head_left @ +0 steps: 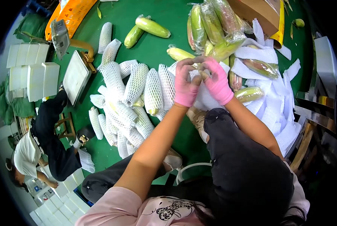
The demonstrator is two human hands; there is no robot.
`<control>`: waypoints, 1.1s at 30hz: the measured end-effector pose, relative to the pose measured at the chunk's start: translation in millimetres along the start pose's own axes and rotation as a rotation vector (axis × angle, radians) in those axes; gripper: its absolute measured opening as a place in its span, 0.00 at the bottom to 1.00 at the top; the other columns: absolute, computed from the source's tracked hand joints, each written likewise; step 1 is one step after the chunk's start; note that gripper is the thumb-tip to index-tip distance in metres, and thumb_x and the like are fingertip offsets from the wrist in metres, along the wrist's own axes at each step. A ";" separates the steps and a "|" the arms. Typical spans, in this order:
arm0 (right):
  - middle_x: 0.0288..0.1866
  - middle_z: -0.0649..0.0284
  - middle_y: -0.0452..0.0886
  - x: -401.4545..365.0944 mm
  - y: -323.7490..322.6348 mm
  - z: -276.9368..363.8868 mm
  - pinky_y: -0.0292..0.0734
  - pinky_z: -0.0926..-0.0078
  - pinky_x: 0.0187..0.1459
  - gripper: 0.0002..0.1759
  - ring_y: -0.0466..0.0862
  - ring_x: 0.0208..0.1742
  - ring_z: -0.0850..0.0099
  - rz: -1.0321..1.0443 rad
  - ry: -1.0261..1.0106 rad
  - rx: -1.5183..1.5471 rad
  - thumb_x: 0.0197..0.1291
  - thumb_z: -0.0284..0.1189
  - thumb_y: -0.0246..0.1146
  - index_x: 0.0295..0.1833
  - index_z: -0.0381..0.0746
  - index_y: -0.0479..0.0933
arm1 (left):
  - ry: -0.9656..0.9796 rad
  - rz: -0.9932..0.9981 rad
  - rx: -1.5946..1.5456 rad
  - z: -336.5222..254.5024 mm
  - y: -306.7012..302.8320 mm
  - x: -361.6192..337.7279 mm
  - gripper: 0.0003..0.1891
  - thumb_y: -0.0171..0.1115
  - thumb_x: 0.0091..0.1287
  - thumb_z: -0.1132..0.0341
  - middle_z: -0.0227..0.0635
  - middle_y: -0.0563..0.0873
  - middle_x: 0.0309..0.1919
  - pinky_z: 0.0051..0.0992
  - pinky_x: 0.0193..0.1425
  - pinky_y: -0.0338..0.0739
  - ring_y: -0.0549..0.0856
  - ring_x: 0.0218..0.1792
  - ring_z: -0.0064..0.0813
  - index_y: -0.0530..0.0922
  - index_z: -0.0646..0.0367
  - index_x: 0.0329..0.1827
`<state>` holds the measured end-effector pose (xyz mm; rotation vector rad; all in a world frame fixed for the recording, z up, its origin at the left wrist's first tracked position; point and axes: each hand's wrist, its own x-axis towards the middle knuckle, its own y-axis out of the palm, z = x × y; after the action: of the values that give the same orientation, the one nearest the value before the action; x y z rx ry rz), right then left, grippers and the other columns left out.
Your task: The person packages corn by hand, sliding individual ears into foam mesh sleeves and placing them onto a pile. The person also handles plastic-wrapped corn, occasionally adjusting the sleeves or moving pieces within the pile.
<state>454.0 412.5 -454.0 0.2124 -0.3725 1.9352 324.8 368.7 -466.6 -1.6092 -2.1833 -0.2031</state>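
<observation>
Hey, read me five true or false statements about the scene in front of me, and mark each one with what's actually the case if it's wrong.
1. The left hand and right hand both wear pink coverings. True.
2. The orange crate lies to the right of the cardboard box. False: the crate is at the upper left, the box at the upper right.
3. The pile of net-sleeved cobs is left of the hands. True.
4. The heap of loose white foam sheets is left of that pile. False: it is to the right of both hands and pile.
5. The floor is green. True.
</observation>
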 end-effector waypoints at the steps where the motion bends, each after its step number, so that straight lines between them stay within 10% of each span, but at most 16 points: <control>1: 0.54 0.55 0.78 2.2 -1.2 0.8 0.69 0.68 0.61 0.05 0.77 0.57 0.62 -0.014 0.033 0.076 0.57 0.20 0.61 0.39 0.35 0.74 | 0.027 0.054 0.038 -2.7 -6.2 5.3 0.11 0.65 0.61 0.67 0.43 0.77 0.52 0.32 0.60 0.71 0.76 0.54 0.39 0.73 0.60 0.39; 5: 0.55 0.57 0.78 27.2 -17.4 6.9 0.68 0.71 0.61 0.06 0.76 0.58 0.69 0.011 0.145 0.253 0.62 0.25 0.60 0.43 0.35 0.74 | 0.123 0.204 0.121 -12.3 -25.7 38.3 0.11 0.66 0.57 0.77 0.37 0.81 0.42 0.25 0.49 0.74 0.79 0.44 0.29 0.73 0.59 0.39; 7: 0.56 0.57 0.77 43.7 -23.1 11.3 0.68 0.72 0.61 0.09 0.75 0.58 0.70 0.084 0.274 0.380 0.63 0.26 0.61 0.47 0.35 0.74 | -0.496 0.001 -0.088 -27.7 -30.1 54.1 0.06 0.62 0.66 0.70 0.31 0.80 0.34 0.20 0.40 0.72 0.76 0.35 0.20 0.75 0.60 0.40; 10: 0.54 0.56 0.78 26.0 -12.0 -13.6 0.71 0.76 0.57 0.25 0.76 0.54 0.74 0.261 0.322 0.319 0.61 0.33 0.66 0.60 0.32 0.70 | -0.482 -0.272 -0.017 -14.8 -47.1 88.8 0.15 0.58 0.72 0.58 0.29 0.79 0.32 0.18 0.35 0.71 0.74 0.33 0.17 0.76 0.65 0.45; 13: 0.49 0.58 0.80 -3.7 -15.6 23.5 0.75 0.78 0.49 0.36 0.78 0.47 0.76 0.771 0.836 0.227 0.59 0.36 0.69 0.68 0.31 0.64 | -0.382 -0.369 0.023 4.1 -71.3 102.8 0.17 0.60 0.70 0.59 0.33 0.80 0.31 0.21 0.32 0.71 0.74 0.29 0.19 0.76 0.68 0.45; 15: 0.46 0.57 0.81 -56.6 -15.5 23.3 0.76 0.78 0.43 0.38 0.80 0.42 0.76 0.670 0.913 0.429 0.57 0.35 0.69 0.70 0.33 0.63 | -0.311 -0.478 0.275 15.4 -93.5 106.1 0.17 0.60 0.70 0.60 0.38 0.82 0.36 0.22 0.37 0.75 0.78 0.32 0.23 0.75 0.69 0.48; 19: 0.44 0.60 0.79 -166.7 -70.3 -13.9 0.75 0.78 0.47 0.31 0.79 0.45 0.73 0.382 1.000 0.089 0.58 0.33 0.66 0.65 0.35 0.69 | -0.651 -0.593 -0.435 -9.6 -121.2 113.9 0.16 0.56 0.72 0.59 0.39 0.83 0.38 0.23 0.38 0.80 0.82 0.36 0.29 0.75 0.64 0.52; 20: 0.45 0.61 0.79 -170.4 -79.3 -8.4 0.74 0.77 0.49 0.29 0.79 0.46 0.72 0.495 0.826 -0.178 0.59 0.32 0.65 0.64 0.34 0.70 | -0.632 -0.022 0.164 -6.9 -124.5 109.9 0.16 0.54 0.73 0.58 0.39 0.83 0.39 0.23 0.39 0.79 0.83 0.36 0.29 0.75 0.63 0.53; 22: 0.46 0.61 0.78 -161.3 -101.2 17.8 0.73 0.76 0.52 0.25 0.78 0.47 0.71 0.664 0.443 -0.706 0.60 0.31 0.64 0.62 0.33 0.72 | -0.672 0.454 0.533 -13.7 -104.4 103.5 0.18 0.52 0.74 0.55 0.38 0.83 0.43 0.22 0.44 0.79 0.82 0.40 0.29 0.74 0.61 0.56; 25: 0.47 0.63 0.79 -73.2 -85.9 54.8 0.72 0.76 0.52 0.21 0.77 0.47 0.74 0.032 0.611 -0.045 0.64 0.31 0.59 0.60 0.33 0.73 | -1.036 0.166 -0.163 -70.3 -4.7 59.4 0.25 0.49 0.75 0.49 0.36 0.81 0.52 0.24 0.54 0.76 0.81 0.50 0.25 0.71 0.60 0.64; 26: 0.46 0.65 0.79 -45.7 -72.4 66.2 0.71 0.79 0.51 0.21 0.76 0.46 0.76 -0.098 0.683 0.172 0.65 0.32 0.59 0.60 0.32 0.73 | -0.870 0.208 -0.339 -53.1 8.3 36.3 0.27 0.50 0.75 0.48 0.37 0.80 0.54 0.23 0.57 0.74 0.80 0.52 0.25 0.70 0.60 0.66; 29: 0.44 0.67 0.79 -19.2 -35.8 49.3 0.70 0.79 0.50 0.19 0.75 0.45 0.78 0.022 0.640 0.470 0.62 0.29 0.62 0.57 0.33 0.75 | -0.611 0.098 -0.481 18.8 36.2 -17.9 0.23 0.50 0.76 0.54 0.39 0.76 0.59 0.25 0.65 0.67 0.75 0.57 0.28 0.71 0.63 0.63; 33: 0.52 0.63 0.80 -35.8 -40.2 16.4 0.72 0.75 0.53 0.20 0.79 0.49 0.72 -0.192 0.556 0.216 0.64 0.29 0.63 0.59 0.35 0.74 | -0.839 -0.156 -0.639 -25.3 23.1 0.3 0.21 0.50 0.76 0.55 0.37 0.79 0.52 0.24 0.59 0.72 0.77 0.53 0.25 0.72 0.63 0.60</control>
<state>504.4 389.7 -443.6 -0.1483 0.2185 1.7544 352.6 367.3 -446.6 -2.1238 -3.1120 -0.3436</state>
